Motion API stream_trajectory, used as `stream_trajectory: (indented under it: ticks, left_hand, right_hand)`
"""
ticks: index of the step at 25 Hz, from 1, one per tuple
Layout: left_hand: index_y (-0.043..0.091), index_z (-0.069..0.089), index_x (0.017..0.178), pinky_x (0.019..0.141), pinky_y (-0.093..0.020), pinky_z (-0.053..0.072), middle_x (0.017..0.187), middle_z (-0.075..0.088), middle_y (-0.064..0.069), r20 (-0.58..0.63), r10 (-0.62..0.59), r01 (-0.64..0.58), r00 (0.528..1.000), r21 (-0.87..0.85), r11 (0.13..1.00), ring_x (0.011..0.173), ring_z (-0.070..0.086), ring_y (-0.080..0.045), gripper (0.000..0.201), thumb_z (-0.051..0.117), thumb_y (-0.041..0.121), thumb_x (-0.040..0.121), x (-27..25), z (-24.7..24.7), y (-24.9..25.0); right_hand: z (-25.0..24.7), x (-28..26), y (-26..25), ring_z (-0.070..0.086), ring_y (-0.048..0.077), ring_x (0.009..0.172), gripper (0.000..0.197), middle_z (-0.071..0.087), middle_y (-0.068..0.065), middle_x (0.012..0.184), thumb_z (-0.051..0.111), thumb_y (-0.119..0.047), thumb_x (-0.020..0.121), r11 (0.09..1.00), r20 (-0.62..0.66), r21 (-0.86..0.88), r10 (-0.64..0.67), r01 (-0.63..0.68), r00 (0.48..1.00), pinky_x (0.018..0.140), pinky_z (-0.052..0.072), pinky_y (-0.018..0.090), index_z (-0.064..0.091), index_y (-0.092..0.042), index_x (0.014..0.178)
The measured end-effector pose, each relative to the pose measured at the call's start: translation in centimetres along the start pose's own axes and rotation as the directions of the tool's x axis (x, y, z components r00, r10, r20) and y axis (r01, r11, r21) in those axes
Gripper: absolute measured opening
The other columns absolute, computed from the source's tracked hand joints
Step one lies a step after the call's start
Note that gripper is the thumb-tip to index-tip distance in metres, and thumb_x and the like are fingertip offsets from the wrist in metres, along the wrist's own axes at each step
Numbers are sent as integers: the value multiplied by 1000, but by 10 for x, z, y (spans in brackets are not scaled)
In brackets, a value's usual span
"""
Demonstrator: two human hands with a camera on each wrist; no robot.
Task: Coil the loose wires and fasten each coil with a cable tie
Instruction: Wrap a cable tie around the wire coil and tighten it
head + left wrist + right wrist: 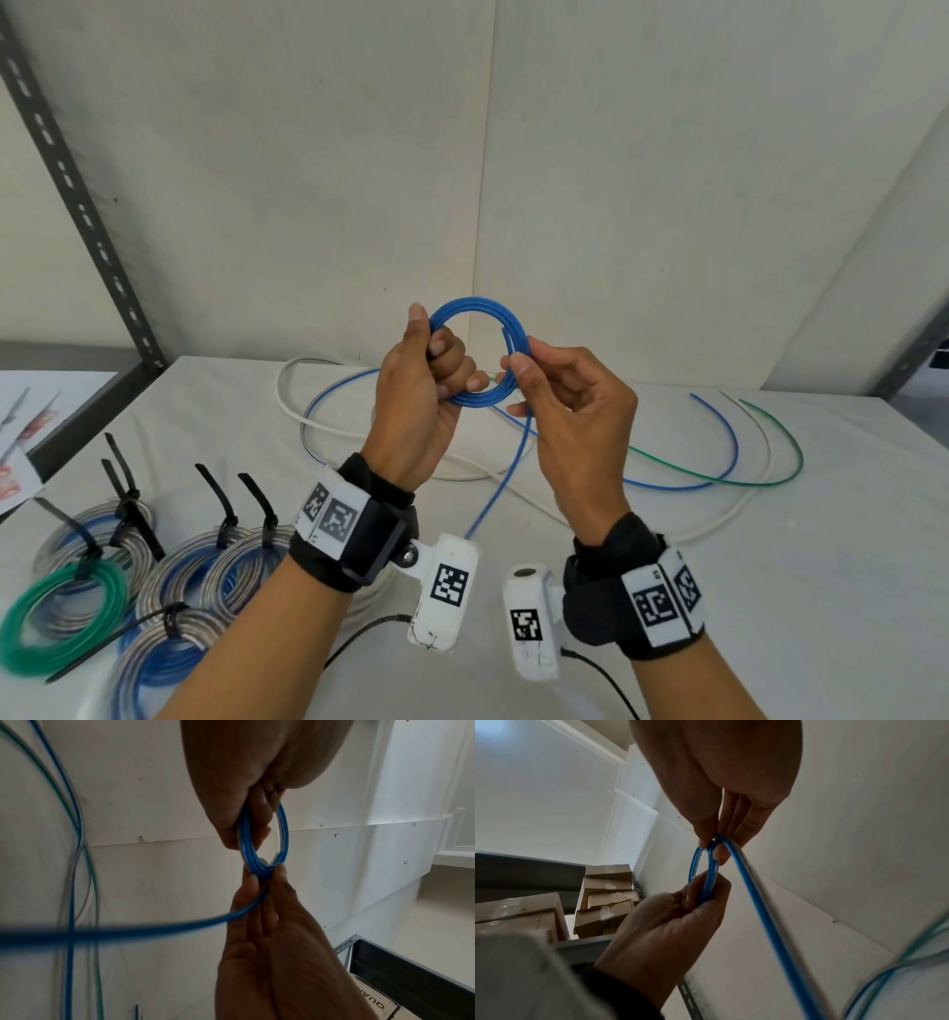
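**Blue coil held up between both my hands**

I hold a small blue coil (480, 354) in the air above the tabletop (770, 591), in front of the pale wall. My left hand (418, 406) has its grip clamped on the coil's left side: the fingers curl through the ring and the thumb stands up along its outer edge. My right hand (570, 406) pinches the coil's right side between thumb and forefinger, the other fingers loosely curled below. In the left wrist view the ring (259, 845) shows edge-on, several turns lying side by side, caught between the two grips.

From the bottom of the coil the blue wire's loose tail (500, 483) runs down toward me and passes behind the white camera block on my left wrist. In the right wrist view the same tail (762, 912) leaves my fingertips and sweeps down to the right, blurred.

Behind my hands, loose wires lie on the tabletop in wide loops: a white wire (513, 488), a green wire (785, 462) and another blue wire (724, 447), crossing one another.

At the near left lie finished coils, each bound with a black cable tie (257, 498) whose tail sticks up: a green coil (56, 616) and several silvery-blue coils (200, 565), touching or overlapping each other.
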State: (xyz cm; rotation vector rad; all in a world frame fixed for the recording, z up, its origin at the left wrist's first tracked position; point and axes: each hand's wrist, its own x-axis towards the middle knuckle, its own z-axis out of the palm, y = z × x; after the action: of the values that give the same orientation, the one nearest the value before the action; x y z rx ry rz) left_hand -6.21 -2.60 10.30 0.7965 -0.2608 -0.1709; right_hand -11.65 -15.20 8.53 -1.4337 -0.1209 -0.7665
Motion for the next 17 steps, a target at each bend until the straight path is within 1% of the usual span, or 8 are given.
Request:
stream_trajectory:
  ticks: [2, 4, 7, 9, 10, 12, 15, 17]
  left_hand:
    - [15, 45, 69, 61, -29, 46, 51, 23, 4, 53, -103, 98, 993, 87, 991, 44, 26, -12, 46, 30, 33, 109, 1, -5, 3]
    - [11, 50, 70, 67, -33, 51, 51, 26, 3, 95, -226, 183, 970, 330, 926, 44, 31, -14, 46, 35, 33, 107, 1, -9, 8]
    - [13, 50, 71, 72, -35, 48, 58, 28, 3, 144, -320, 132, 936, 701, 700, 46, 32, -12, 47, 41, 43, 106, -3, -14, 12]
    - [11, 51, 72, 71, -34, 45, 60, 26, 3, 191, -343, 77, 920, 770, 633, 49, 31, -12, 50, 38, 47, 106, -6, -15, 13]
    - [11, 52, 71, 69, -32, 44, 60, 25, 3, 210, -334, 59, 919, 764, 642, 51, 29, -13, 51, 38, 46, 106, -6, -14, 14]
    - [12, 50, 68, 64, -29, 42, 60, 21, 2, 218, -285, 64, 933, 680, 731, 54, 23, -16, 50, 39, 44, 106, -6, -12, 15]
    - [15, 47, 66, 58, -27, 39, 60, 14, 3, 192, -214, 111, 958, 439, 892, 52, 17, -14, 49, 38, 40, 107, -4, -8, 18]
    - [14, 45, 68, 56, -25, 37, 61, 12, 3, 168, -185, 133, 968, 280, 951, 50, 15, -11, 48, 36, 39, 108, -2, -6, 17]
  right_hand:
    - [-12, 8, -3, 75, 23, 85, 12, 77, 5, 91, 72, -11, 93, 998, 55, -60, -27, 31, 998, 59, 56, 25, 75, -11, 104]
    - [-27, 16, -5, 72, 19, 83, 14, 77, 1, 90, 71, -12, 94, 986, 207, -164, -10, 45, 978, 59, 54, 24, 77, -13, 106]
    - [-38, 20, -6, 71, 13, 81, 14, 76, -7, 86, 71, -13, 94, 950, 368, -305, 52, 67, 929, 64, 52, 20, 79, -17, 105]
    - [-39, 20, -6, 71, 15, 81, 14, 76, -5, 86, 71, -13, 94, 944, 390, -321, 56, 78, 919, 62, 53, 21, 79, -17, 105]
    - [-38, 20, -7, 72, 16, 81, 15, 76, -4, 86, 70, -13, 94, 948, 392, -308, 51, 79, 919, 61, 54, 23, 78, -18, 105]
    - [-37, 19, -9, 73, 18, 83, 16, 77, -2, 89, 68, -13, 95, 962, 377, -261, 32, 73, 925, 62, 55, 24, 77, -18, 108]
    - [-31, 19, -9, 76, 19, 85, 17, 78, 3, 96, 65, -13, 97, 987, 256, -159, 11, 31, 967, 66, 56, 24, 73, -10, 112]
    - [-25, 16, -7, 77, 22, 87, 17, 78, 7, 98, 64, -12, 98, 998, 179, -66, 26, -15, 983, 69, 58, 27, 69, -4, 113]
